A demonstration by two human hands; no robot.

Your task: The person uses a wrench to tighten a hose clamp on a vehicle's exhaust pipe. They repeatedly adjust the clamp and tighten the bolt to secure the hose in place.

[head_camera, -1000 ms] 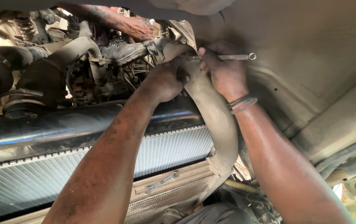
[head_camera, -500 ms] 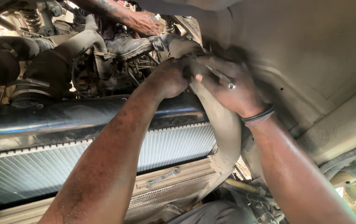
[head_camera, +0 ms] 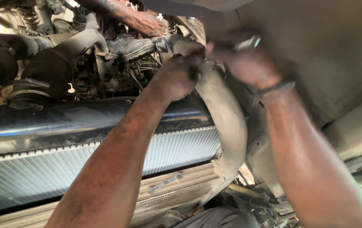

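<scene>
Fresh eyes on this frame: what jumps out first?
Two bare hands meet at the top of a thick, dusty grey hose at centre: the left hand grips it, and the blurred right hand holds a metal tool. The ribbed radiator spans the lower left, with a small wrench lying below it.

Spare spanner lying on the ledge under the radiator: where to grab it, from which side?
Take the spanner by its bare shank at mid-length, coming from the open front. It lies flat and aslant on the ledge, right end higher, with the radiator directly behind it, so pinch across the narrow shank and lift clear.
</scene>
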